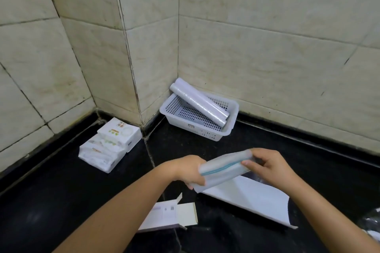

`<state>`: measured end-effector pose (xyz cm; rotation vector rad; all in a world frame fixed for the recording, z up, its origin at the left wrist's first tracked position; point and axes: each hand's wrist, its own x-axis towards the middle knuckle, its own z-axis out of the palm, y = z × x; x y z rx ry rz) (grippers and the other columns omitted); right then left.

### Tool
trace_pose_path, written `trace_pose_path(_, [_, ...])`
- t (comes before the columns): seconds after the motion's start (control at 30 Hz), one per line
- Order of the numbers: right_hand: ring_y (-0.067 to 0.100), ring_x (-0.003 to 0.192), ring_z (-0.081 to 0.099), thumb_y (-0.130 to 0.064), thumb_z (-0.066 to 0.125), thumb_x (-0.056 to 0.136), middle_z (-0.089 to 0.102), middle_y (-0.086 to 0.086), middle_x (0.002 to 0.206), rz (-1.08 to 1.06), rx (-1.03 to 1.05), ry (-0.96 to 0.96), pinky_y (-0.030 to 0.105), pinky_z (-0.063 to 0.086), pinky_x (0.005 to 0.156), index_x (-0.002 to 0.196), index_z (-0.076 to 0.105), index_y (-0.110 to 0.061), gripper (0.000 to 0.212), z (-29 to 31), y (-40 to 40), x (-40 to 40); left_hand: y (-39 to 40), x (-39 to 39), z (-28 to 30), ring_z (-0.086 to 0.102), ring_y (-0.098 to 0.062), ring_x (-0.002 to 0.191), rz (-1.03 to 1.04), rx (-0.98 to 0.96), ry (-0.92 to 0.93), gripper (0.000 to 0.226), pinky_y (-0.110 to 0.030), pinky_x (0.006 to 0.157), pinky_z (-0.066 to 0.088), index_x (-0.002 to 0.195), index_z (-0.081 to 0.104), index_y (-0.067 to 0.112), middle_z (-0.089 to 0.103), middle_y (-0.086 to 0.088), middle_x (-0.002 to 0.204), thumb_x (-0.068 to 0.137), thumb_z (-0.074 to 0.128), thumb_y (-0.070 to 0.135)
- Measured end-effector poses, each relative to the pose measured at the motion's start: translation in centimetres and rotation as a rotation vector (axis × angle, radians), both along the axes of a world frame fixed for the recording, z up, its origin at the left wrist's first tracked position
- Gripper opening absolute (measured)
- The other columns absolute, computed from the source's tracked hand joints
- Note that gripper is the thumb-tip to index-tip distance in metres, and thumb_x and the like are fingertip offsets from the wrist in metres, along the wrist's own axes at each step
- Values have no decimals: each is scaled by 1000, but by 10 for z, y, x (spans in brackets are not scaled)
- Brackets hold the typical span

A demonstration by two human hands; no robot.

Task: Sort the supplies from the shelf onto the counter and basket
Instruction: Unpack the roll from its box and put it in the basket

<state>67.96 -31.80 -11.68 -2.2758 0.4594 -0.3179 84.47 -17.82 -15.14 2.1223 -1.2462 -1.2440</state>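
Observation:
Above the black counter (61,201) I hold a stack of clear zip bags (221,170) with a blue-green seal strip, slanting up to the right. My left hand (189,170) grips its lower left end, and my right hand (267,164) pinches its upper right end. A white perforated basket (174,107) sits in the tiled corner behind, with two wrapped rolls of clear film (200,101) leaning in it, their upper ends over the rim against the wall. Several white tissue packs (109,146) are piled on the counter at the left wall.
An opened white cardboard box (170,215) lies flat near my left forearm. A long white box (253,199) lies diagonally under my right wrist. A crumpled clear plastic wrapper (370,224) shows at the right edge. Tiled walls close off the back and left.

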Motion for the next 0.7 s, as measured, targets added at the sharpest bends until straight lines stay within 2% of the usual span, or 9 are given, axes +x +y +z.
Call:
trace_pose_path(0.07, [6,72,58,-4,67,79,64,0,82,86,12,124,6,46,64,81,61,-28,24,-3,-17,7,-10,6,4,59,-25,80,-81,-10,-356,9,-22,55,43,78,58,13,60,-8,85,82,56,6])
trace_pose_path(0.1, [7,76,57,-9,69,78,63,-2,87,163,25,235,10,47,69,86,60,-27,22,-3,-27,12,-16,8,6,60,-28,87,-107,4,-509,10,-26,61,42,75,56,14,63,-11,91,83,55,8])
trace_pose_path(0.13, [8,80,56,-15,70,77,62,-2,92,252,23,365,18,49,74,93,60,-25,22,-3,-36,17,-23,10,8,61,-29,94,-103,14,-593,4,-29,68,43,83,59,11,64,-13,100,84,55,10])
trace_pose_path(0.2, [10,87,54,-28,70,76,59,0,102,384,-47,561,26,47,80,110,55,-22,38,-5,-52,32,-38,15,9,59,-28,101,-39,1,-696,18,-32,79,46,103,59,6,60,-13,112,86,55,13])
trace_pose_path(0.3, [15,99,54,-32,67,78,57,-1,111,389,-104,619,27,44,85,121,48,-23,48,-6,-71,63,-67,27,16,58,-28,104,35,-85,-803,21,-33,84,46,106,58,4,59,-13,114,88,54,13])
trace_pose_path(0.47, [13,75,50,-15,64,75,51,-5,81,329,-75,637,21,41,60,97,51,-19,26,-9,-119,103,-115,56,27,56,-25,108,68,-102,-901,23,-31,89,45,110,56,3,57,-13,119,88,54,11])
trace_pose_path(0.57, [14,72,48,-10,61,74,49,-2,80,304,-92,658,19,37,54,77,47,-20,17,-19,-143,123,-136,74,21,56,-24,107,79,-49,-926,22,-31,88,46,110,53,5,54,-12,120,89,53,12])
trace_pose_path(0.63, [15,70,46,-8,57,75,47,-2,75,253,-155,628,18,34,50,62,41,-21,25,-28,-153,137,-144,85,16,55,-24,106,100,-42,-926,20,-31,84,46,108,52,6,54,-11,119,90,51,12])
trace_pose_path(0.7, [18,73,48,-6,53,77,51,3,78,196,-202,592,19,35,49,63,43,-17,20,-35,-160,150,-152,96,13,56,-24,104,124,-55,-921,19,-31,81,45,108,51,6,56,-11,117,90,50,13])
